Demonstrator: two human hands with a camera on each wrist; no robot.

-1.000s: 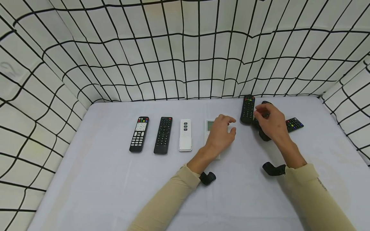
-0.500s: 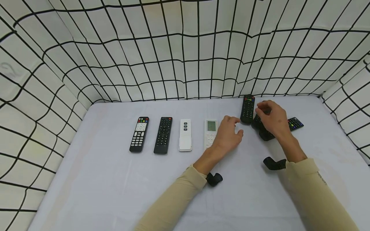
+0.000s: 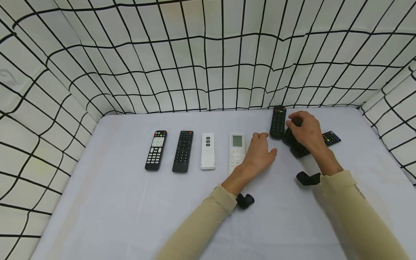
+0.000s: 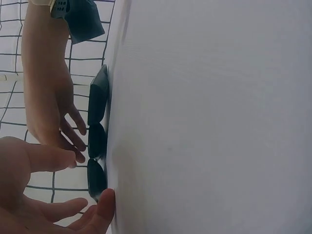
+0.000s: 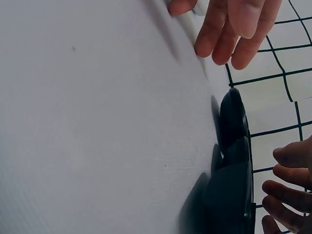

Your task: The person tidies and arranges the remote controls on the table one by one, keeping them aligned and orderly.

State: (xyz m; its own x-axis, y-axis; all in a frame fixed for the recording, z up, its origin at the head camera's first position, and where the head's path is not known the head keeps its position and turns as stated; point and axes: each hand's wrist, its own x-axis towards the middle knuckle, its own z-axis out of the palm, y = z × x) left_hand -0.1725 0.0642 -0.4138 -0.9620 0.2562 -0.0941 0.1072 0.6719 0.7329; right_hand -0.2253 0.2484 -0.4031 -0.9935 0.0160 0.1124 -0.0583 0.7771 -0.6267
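My left hand (image 3: 260, 153) is low over the table, right of a white remote control with a grey screen (image 3: 237, 141), whose lower end its wrist partly covers. Its fingers are relaxed around nothing, and in the left wrist view a fingertip (image 4: 106, 200) is close to the nearest dark remote. My right hand (image 3: 307, 131) hovers over a black remote (image 3: 290, 137), fingers loosely bent and holding nothing. Under its wrist, another black remote (image 3: 331, 138) with coloured buttons lies slanted. An upright black remote (image 3: 277, 122) lies between the hands. The right hand hides parts of the remotes below it.
Left of the hands, a black remote with white buttons (image 3: 156, 150), a plain black remote (image 3: 183, 151) and a small white remote (image 3: 208, 151) lie in a row on the white table (image 3: 113, 209). A black wire grid (image 3: 208, 68) borders the table's back and sides.
My left hand has moved right, off the white screen remote, uncovering most of it. The right hand has shifted slightly and stays over the black remotes. The remotes look unmoved.
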